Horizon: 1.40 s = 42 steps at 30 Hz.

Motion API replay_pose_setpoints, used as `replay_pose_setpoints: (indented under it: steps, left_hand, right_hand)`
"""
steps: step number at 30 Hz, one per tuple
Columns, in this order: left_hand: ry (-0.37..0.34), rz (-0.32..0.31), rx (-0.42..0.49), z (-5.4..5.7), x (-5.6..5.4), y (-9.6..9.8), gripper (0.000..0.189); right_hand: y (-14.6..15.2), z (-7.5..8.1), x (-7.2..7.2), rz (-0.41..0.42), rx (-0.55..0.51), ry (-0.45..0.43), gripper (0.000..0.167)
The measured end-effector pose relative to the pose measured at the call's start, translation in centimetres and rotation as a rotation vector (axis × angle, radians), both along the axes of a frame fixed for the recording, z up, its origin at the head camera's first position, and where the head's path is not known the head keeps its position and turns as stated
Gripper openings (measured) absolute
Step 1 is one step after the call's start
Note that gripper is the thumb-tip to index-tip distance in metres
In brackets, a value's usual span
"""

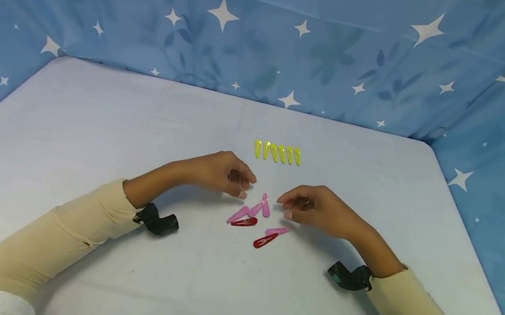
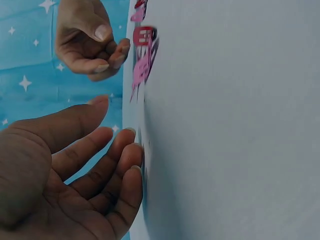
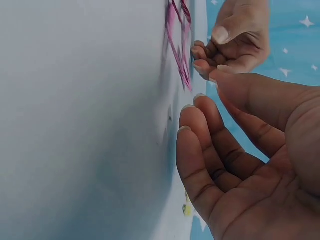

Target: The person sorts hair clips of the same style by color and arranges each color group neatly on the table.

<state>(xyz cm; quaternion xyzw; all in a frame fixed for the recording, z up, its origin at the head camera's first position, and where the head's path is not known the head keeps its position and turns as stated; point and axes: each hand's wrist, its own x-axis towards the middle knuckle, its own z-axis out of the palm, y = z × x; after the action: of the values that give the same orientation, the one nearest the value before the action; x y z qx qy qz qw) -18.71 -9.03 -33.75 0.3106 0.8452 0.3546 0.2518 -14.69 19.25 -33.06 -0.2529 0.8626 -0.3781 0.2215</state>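
In the head view my left hand [image 1: 222,172] hovers beside the left of a small pile of hair clips, fingers loosely bent and holding nothing. My right hand [image 1: 320,211] is at the pile's right, likewise holding nothing, with a gap between thumb and fingers. Between and below the hands lie several pink hair clips [image 1: 256,209] and two red hair clips, one [image 1: 244,222] touching the pink group and one [image 1: 265,241] nearer me, against another pink clip [image 1: 276,231]. Both wrist views show relaxed, partly curled fingers with nothing in them.
Beyond the hands, several yellow hair clips [image 1: 277,152] stand side by side in a neat row. All lie on a white-covered table [image 1: 141,107]. A blue curtain with white stars [image 1: 258,59] hangs behind and to the sides. Each wrist carries a black camera [image 1: 158,221].
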Motion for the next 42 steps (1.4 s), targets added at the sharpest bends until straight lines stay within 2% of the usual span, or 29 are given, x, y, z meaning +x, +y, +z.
replay_pose_setpoints:
  steps: [7,14,17,22,26,33,40,42]
  left_hand:
    - [-0.042,-0.067,0.018,0.2,1.4,0.1,0.036]
    - [-0.069,-0.107,0.006,0.3,2.1,0.2,0.036]
    - [-0.063,-0.105,-0.029,0.3,2.4,0.4,0.036]
    - [-0.007,-0.119,-0.096,0.3,2.7,0.7,0.035]
    - [0.025,-0.132,-0.113,0.3,2.9,0.8,0.03]
    - [0.017,-0.115,-0.09,0.2,2.9,0.8,0.018]
    - [0.015,-0.13,-0.092,0.1,2.7,0.8,0.029]
    - [0.011,-0.137,-0.089,0.1,2.7,0.9,0.027]
  right_hand:
    - [-0.6,-0.1,0.9,0.078,0.03,-0.012,0.03]
    - [-1.5,0.0,1.6,0.138,0.086,0.049,0.033]
    - [-1.6,-0.1,1.8,0.145,0.095,0.073,0.033]
    - [-1.7,-0.4,1.9,0.16,0.098,0.101,0.032]
    - [-1.7,-0.6,2.0,0.163,0.089,0.103,0.029]
    - [-1.7,-0.6,2.2,0.147,0.061,0.123,0.023]
    - [-1.5,-0.8,1.8,0.107,0.045,0.131,0.019]
    - [-1.5,-0.8,1.7,0.103,0.041,0.13,0.019]
